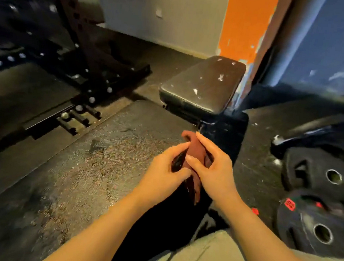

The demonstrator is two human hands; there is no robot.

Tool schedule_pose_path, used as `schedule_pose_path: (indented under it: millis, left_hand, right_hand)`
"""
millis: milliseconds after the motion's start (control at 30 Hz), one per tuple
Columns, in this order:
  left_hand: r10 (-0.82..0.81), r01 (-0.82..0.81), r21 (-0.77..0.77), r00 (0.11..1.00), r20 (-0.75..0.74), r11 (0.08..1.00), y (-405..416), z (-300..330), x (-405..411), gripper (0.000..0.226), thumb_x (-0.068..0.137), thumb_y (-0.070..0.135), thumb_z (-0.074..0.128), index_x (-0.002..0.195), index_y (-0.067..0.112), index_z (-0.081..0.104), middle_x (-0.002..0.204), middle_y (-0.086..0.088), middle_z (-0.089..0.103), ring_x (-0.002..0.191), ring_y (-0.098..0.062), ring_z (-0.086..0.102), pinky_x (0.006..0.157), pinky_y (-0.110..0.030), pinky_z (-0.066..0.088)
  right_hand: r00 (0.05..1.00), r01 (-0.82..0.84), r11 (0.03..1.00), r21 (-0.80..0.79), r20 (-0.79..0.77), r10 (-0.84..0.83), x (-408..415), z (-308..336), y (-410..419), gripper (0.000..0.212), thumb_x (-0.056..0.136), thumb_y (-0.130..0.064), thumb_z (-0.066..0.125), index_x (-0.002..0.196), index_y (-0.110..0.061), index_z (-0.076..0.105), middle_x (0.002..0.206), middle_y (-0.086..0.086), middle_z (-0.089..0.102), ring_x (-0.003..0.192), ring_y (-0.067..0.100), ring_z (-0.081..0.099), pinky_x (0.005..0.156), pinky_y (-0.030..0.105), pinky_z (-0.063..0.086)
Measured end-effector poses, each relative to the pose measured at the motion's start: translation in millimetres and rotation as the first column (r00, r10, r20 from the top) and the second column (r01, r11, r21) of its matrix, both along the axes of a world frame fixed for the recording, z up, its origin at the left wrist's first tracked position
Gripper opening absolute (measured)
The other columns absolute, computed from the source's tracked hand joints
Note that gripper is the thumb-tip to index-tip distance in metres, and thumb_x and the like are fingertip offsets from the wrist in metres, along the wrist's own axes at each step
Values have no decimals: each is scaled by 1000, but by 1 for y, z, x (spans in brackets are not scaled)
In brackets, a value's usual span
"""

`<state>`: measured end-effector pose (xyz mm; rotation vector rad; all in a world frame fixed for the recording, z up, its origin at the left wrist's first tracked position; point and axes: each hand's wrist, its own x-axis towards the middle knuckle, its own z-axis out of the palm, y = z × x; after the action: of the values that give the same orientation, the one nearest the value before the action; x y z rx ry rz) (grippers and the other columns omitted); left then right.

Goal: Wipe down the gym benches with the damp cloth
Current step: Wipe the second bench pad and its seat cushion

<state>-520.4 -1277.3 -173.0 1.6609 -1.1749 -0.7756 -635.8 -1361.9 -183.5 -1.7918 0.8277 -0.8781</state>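
Far left and upper left of the frame: a dark steel rack (70,42) with rows of holes and pale bolt heads, its base rails lying on the floor. Moving right, a worn black rubber mat (83,164) fills the centre-left, scuffed and speckled. Upper centre: the gym bench pad (202,85), black, with white chips in its skin, standing in front of a grey wall and an orange pillar (246,24); I'd call it the counter for this job, and nothing lies on it. Lower centre: my left hand (163,171) and right hand (215,168) meet over the mat, below the bench in the picture. Between them sits the cloth (196,151), reddish-brown and bunched, one end poking up past the fingertips, the other hanging down under the palms. Both grips are clenched on the cloth, left thumb and fingers pinching its left edge, right fingers laid over its top. Right side: two black weight plates (320,199) lying on the floor, one with a red label. Blue wall upper right.
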Motion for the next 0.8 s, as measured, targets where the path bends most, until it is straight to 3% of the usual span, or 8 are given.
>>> schedule_pose_path:
  millis: [100, 200, 333, 433, 533, 633, 700, 800]
  left_hand:
    - [-20, -12, 61, 869, 494, 998, -25, -6, 16, 51, 82, 5, 65, 131, 18, 58, 137, 4, 53, 128, -12, 47, 104, -16, 30]
    - [-168, 22, 204, 659, 733, 979, -41, -17, 35, 52, 92, 13, 59, 141, 23, 47, 152, 7, 35, 140, -11, 29, 109, -19, 23]
    - [-312, 52, 337, 527, 791, 940, -49, -25, 44, 54, 101, 26, 46, 151, 33, 25, 159, 13, 18, 144, -10, 19, 108, -24, 32]
    - [-322, 45, 343, 474, 819, 938, -52, -23, 48, 55, 101, 33, 44, 151, 39, 21, 158, 19, 16, 141, -8, 25, 101, -26, 39]
    - [-327, 36, 350, 451, 831, 936, -53, -21, 49, 56, 100, 36, 44, 150, 42, 20, 158, 21, 16, 140, -7, 28, 99, -24, 39]
    - [-320, 36, 342, 454, 831, 939, -53, -20, 49, 56, 100, 38, 44, 150, 44, 20, 157, 23, 15, 141, -5, 26, 99, -22, 38]
    - [-314, 37, 337, 469, 825, 941, -53, -21, 50, 56, 100, 39, 45, 150, 44, 20, 157, 23, 15, 141, -5, 25, 100, -23, 37]
    - [-303, 42, 323, 474, 827, 946, -52, -23, 50, 56, 100, 37, 46, 150, 42, 21, 157, 22, 17, 141, -6, 27, 101, -25, 38]
  right_hand:
    - [993, 83, 996, -35, -81, -86, -9, -18, -27, 57, 79, -8, 75, 126, -32, 55, 122, -14, 59, 113, -1, 54, 99, 12, 41]
    - [978, 165, 986, -24, -126, -167, -3, -33, -47, 57, 80, -9, 74, 131, -27, 56, 123, -10, 58, 109, 0, 53, 93, 13, 41]
    - [976, 202, 977, 69, -95, -195, 11, -54, -58, 57, 81, -9, 74, 134, -21, 54, 124, -6, 56, 89, -12, 59, 72, 4, 44]
    - [975, 206, 979, 0, -83, -205, 23, -64, -63, 54, 73, -6, 79, 124, -19, 63, 123, -7, 59, 110, 1, 53, 92, 10, 41]
    - [967, 220, 974, -62, -120, -226, 29, -67, -66, 49, 67, -6, 83, 112, -17, 69, 112, -8, 60, 103, 5, 54, 84, 5, 39]
    - [960, 206, 978, -45, -186, -211, 28, -76, -64, 42, 62, -2, 83, 99, -17, 70, 101, -7, 60, 95, 11, 58, 83, 21, 47]
    - [936, 132, 991, 11, -331, -121, 28, -81, -62, 39, 64, 1, 78, 96, -19, 69, 100, -5, 61, 96, 15, 60, 86, 32, 50]
    - [918, 174, 985, -23, -358, -170, 27, -78, -60, 28, 71, 1, 71, 91, -18, 69, 102, -3, 61, 95, 16, 60, 84, 31, 49]
